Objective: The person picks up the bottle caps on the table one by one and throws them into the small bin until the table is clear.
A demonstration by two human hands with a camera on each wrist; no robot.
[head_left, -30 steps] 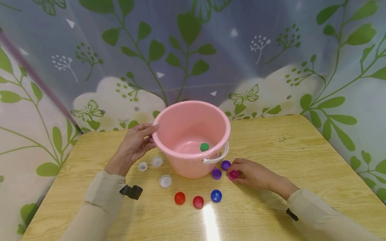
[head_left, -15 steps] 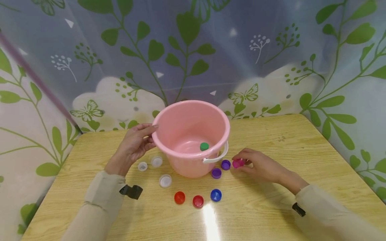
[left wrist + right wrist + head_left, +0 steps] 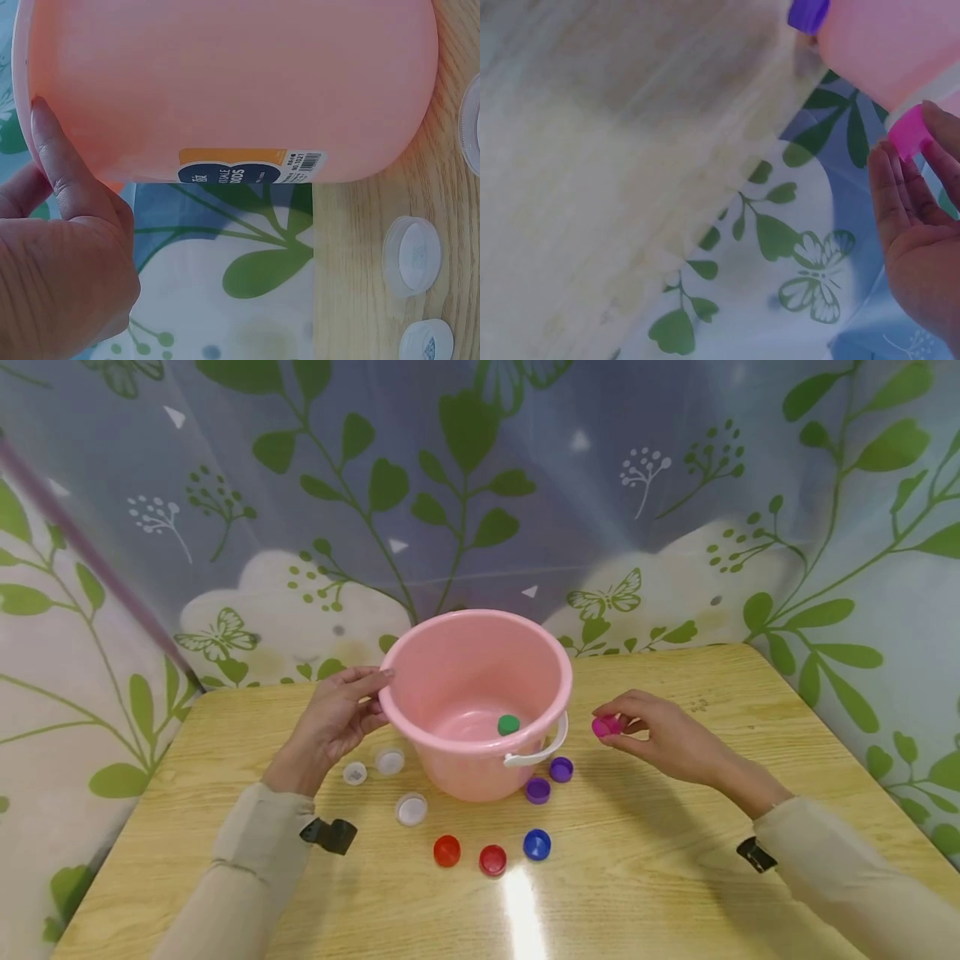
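A pink bucket with a white handle stands on the table, and a green bottle cap lies inside it. My left hand grips the bucket's rim at its left side; in the left wrist view the thumb or a finger lies along that rim. To the right of the bucket, my right hand pinches a magenta bottle cap between thumb and fingertips, raised above the table. In the right wrist view the same magenta cap shows close to the bucket's handle.
Two purple caps lie at the bucket's right foot. A blue cap, a dark red cap and an orange-red cap lie in front. Several white caps are at the left. A patterned cloth hangs behind the table.
My right hand has lifted the magenta cap off the table and carried it up and to the right, away from the purple caps. My left hand and the bucket have stayed put.
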